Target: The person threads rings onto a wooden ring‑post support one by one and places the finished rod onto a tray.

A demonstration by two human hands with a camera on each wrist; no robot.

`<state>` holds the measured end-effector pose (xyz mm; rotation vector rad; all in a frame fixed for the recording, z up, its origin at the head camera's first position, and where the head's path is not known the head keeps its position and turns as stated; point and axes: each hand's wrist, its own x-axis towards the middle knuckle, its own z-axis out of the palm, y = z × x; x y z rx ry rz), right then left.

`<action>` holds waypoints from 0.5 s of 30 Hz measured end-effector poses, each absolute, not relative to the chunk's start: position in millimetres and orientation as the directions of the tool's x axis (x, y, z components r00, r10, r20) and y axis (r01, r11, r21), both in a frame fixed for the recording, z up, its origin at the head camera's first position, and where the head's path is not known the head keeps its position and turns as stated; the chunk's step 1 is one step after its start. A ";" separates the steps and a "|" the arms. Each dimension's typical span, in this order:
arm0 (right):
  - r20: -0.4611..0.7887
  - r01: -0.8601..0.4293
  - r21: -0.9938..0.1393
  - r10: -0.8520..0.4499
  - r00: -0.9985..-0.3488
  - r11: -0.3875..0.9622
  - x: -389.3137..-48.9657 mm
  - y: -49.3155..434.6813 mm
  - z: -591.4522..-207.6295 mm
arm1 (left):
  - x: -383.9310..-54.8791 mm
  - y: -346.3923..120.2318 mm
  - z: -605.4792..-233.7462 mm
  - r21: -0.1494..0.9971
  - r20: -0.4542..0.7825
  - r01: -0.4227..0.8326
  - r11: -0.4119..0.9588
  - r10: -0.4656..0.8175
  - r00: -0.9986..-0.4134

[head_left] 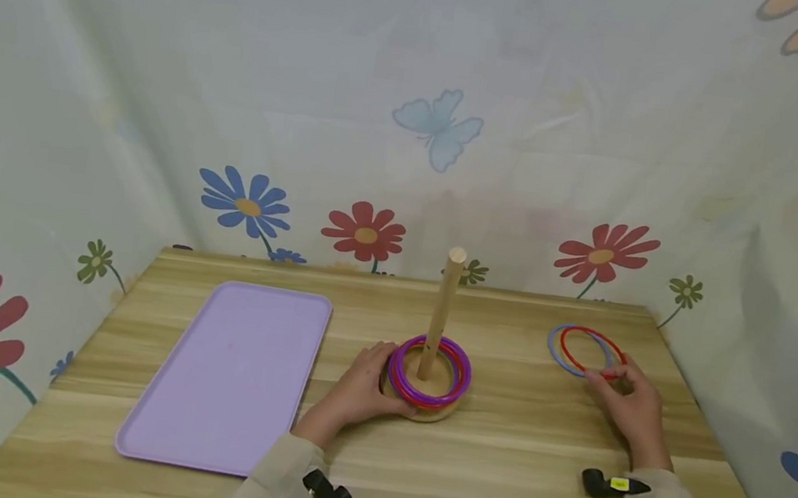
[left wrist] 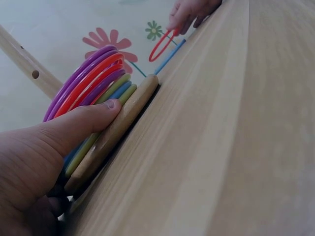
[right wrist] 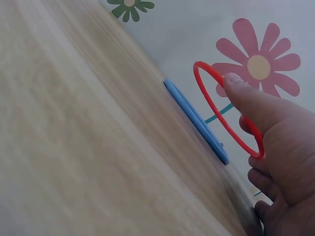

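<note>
A round wooden base (head_left: 432, 415) carries an upright wooden peg (head_left: 442, 309). Purple, red, green and blue rings (left wrist: 106, 64) lie stacked around the peg, with purple uppermost. My left hand (head_left: 358, 387) grips the stand from its left side, its thumb along the front against the lower rings and base. Over at the right, my right hand (head_left: 634, 406) pinches a red ring (right wrist: 211, 104) between thumb and fingers. That ring is tilted, raised above a blue ring (right wrist: 192, 113) lying flat on the table.
A light purple tray (head_left: 223, 377) lies on the left of the wooden table (head_left: 490, 480). Behind the table and at both sides hangs a pale sheet (head_left: 318, 62) printed with flowers and butterflies. Each wrist wears a small black camera.
</note>
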<state>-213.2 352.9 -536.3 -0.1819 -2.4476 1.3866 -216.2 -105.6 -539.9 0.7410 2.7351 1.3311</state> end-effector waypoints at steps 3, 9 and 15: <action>0.223 -0.055 -0.856 0.272 -0.936 0.514 -214.0 351.4 -535.8 | -217.4 -106.1 -540.5 0.741 0.197 0.413 0.529 0.416 -0.887; 0.218 -0.054 -0.865 0.277 -0.936 0.500 -214.2 350.9 -538.1 | -215.8 -106.5 -539.9 0.743 0.173 0.396 0.540 0.417 -0.892; 0.233 -0.061 -0.867 0.295 -0.927 0.494 -215.4 348.3 -535.1 | -216.4 -105.8 -537.6 0.739 0.186 0.410 0.534 0.424 -0.886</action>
